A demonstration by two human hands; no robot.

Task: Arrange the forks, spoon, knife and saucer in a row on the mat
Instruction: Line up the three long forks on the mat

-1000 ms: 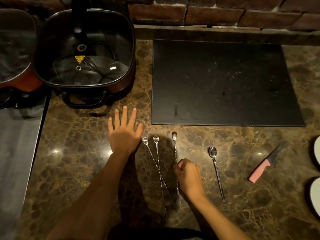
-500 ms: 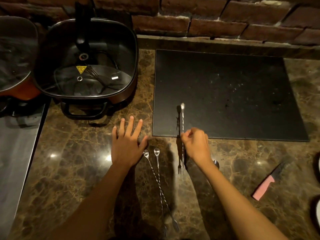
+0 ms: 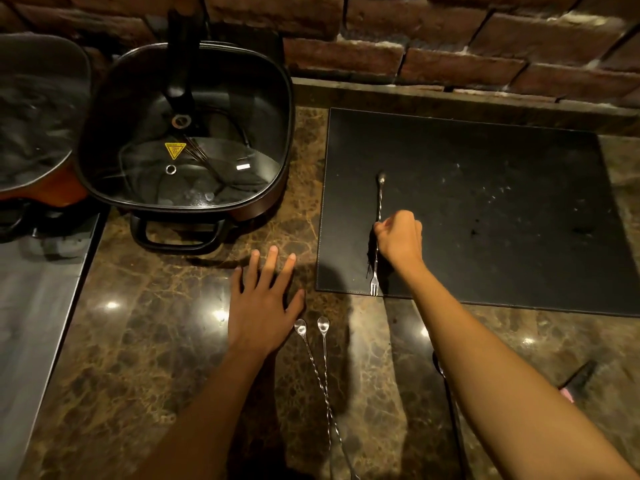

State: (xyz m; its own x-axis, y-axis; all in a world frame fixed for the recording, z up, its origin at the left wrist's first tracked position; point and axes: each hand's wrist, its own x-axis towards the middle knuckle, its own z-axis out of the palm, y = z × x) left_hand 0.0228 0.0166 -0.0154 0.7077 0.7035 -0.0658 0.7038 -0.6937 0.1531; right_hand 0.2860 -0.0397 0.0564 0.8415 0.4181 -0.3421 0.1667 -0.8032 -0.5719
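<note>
1. The right hand point(image 3: 398, 239), at centre right of the frame, has its fingers curled and pinched around the middle of a long silver fork with a twisted stem point(image 3: 378, 233).
2. That fork runs nearly straight up and down the frame over the left part of the black rectangular mat point(image 3: 485, 202); its small rounded end points to the top, above the hand, and its tines sit below the hand, right at the mat's lower edge. Whether the fork touches the mat cannot be told.
3. The left hand point(image 3: 263, 303) lies flat on the brown marbled stone counter point(image 3: 156, 323), fingers spread, just left of the mat's lower left corner and holding nothing.
4. Two more twisted-stem silver utensils point(image 3: 323, 375) lie on the counter below the mat, their rounded ends just right of the left hand; the stems cross lower down and run out of the bottom edge, so their far ends are cut off.
5. A silver spoon point(image 3: 441, 372) at lower right is mostly hidden by the right forearm.
6. The pink-handled knife point(image 3: 578, 379) at the lower right is dim, its handle barely showing beside the arm.
7. A square black lidded pan with a glass top point(image 3: 183, 133) stands at upper left, against the red brick wall point(image 3: 450, 46).
</note>
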